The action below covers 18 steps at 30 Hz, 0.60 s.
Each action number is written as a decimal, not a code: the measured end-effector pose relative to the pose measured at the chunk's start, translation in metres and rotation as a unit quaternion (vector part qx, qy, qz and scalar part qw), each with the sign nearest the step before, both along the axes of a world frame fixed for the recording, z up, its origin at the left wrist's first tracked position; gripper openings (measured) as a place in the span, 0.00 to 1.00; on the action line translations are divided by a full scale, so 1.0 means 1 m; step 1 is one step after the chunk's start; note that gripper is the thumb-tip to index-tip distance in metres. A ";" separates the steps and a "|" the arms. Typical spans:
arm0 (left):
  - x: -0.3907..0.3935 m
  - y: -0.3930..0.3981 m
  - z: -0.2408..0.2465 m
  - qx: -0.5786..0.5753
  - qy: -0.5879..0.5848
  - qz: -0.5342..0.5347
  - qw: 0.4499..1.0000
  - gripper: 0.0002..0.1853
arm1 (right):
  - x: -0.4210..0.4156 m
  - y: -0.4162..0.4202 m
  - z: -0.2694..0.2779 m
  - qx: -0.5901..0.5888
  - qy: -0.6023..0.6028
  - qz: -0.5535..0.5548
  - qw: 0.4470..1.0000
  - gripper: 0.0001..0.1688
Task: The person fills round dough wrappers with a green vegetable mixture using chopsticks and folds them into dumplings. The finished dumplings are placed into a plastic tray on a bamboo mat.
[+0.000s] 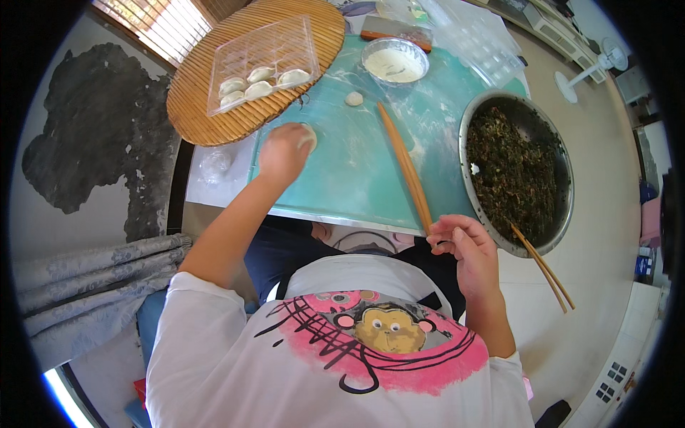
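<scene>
My left hand (283, 152), slightly blurred, has its fingers curled over a flat round dough wrapper (310, 139) on the green floured mat (342, 176). Part of the wrapper is hidden under that hand. A wooden rolling pin (404, 160) with tapered ends slants across the mat and juts over its near edge. At that jutting end is my right hand (471, 254), fingers loosely bent; whether they grip the pin is unclear. A small dough ball (354, 98) sits beyond the pin. Several folded dumplings (259, 90) lie in a clear compartmented tray (299, 40).
The tray rests on a round slatted mat (198, 117) at the far left. Behind the dough ball stand a metal bowl of flour (395, 61) and a cleaver (396, 32). Clear plastic trays (476, 43) lie far right. Chopsticks (543, 267) lean in a steel basin of chopped filling (511, 160).
</scene>
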<state>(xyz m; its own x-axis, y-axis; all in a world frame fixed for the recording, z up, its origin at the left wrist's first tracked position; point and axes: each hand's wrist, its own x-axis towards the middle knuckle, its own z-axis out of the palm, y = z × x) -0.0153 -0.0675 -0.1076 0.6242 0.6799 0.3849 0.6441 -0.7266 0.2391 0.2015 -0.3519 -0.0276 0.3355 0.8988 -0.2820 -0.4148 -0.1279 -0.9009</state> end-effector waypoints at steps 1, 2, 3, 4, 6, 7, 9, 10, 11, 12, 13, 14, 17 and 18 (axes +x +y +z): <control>0.001 0.013 -0.018 0.035 0.006 0.042 0.998 0.10 | 0.002 -0.002 0.001 0.002 -0.009 -0.005 1.000 0.14; 0.001 0.023 -0.027 -0.017 0.059 0.098 0.993 0.13 | 0.003 -0.004 0.001 0.004 -0.017 -0.008 1.000 0.14; 0.003 0.028 -0.029 -0.069 0.062 0.129 0.987 0.14 | 0.005 -0.006 0.002 0.006 -0.026 -0.011 1.000 0.14; 0.006 0.032 -0.029 -0.120 0.066 0.160 0.978 0.14 | 0.007 -0.009 0.002 0.003 -0.031 -0.020 0.999 0.14; 0.006 0.033 -0.034 -0.152 0.024 0.180 0.971 0.13 | 0.011 -0.017 0.002 -0.003 -0.036 -0.039 0.999 0.14; 0.006 0.033 -0.036 -0.142 0.013 0.167 0.975 0.13 | 0.013 -0.021 0.001 -0.004 -0.037 -0.047 0.998 0.14; 0.008 0.031 -0.037 -0.123 -0.007 0.139 0.983 0.13 | 0.017 -0.032 -0.001 -0.012 -0.043 -0.073 0.996 0.14; 0.010 0.030 -0.035 -0.140 -0.008 0.144 0.980 0.12 | 0.019 -0.038 -0.003 -0.020 -0.045 -0.084 0.995 0.14; 0.010 0.029 -0.032 -0.157 -0.009 0.148 0.976 0.12 | 0.022 -0.045 -0.005 -0.027 -0.047 -0.095 0.994 0.14; 0.010 0.027 -0.029 -0.174 -0.011 0.153 0.973 0.11 | 0.025 -0.054 -0.007 -0.032 -0.050 -0.111 0.992 0.14; 0.009 0.025 -0.030 -0.154 -0.021 0.149 0.976 0.12 | 0.030 -0.064 -0.010 -0.041 -0.055 -0.126 0.990 0.15; 0.006 0.024 -0.032 -0.135 -0.031 0.145 0.980 0.12 | 0.037 -0.076 -0.014 -0.051 -0.060 -0.141 0.987 0.15; 0.007 0.028 -0.038 -0.106 0.000 0.181 0.978 0.15 | 0.048 -0.096 -0.019 -0.096 -0.068 -0.219 0.969 0.12; 0.007 0.036 -0.041 -0.129 0.020 0.186 0.974 0.16 | 0.056 -0.110 -0.026 -0.099 -0.070 -0.234 0.965 0.12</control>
<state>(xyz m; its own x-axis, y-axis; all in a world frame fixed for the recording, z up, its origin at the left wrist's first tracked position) -0.0087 -0.0320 -0.1486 0.3274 0.9326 0.1521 0.8633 -0.3607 0.3530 0.2577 -0.4618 -0.0534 0.7388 0.5725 -0.3556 -0.3447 -0.1324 -0.9293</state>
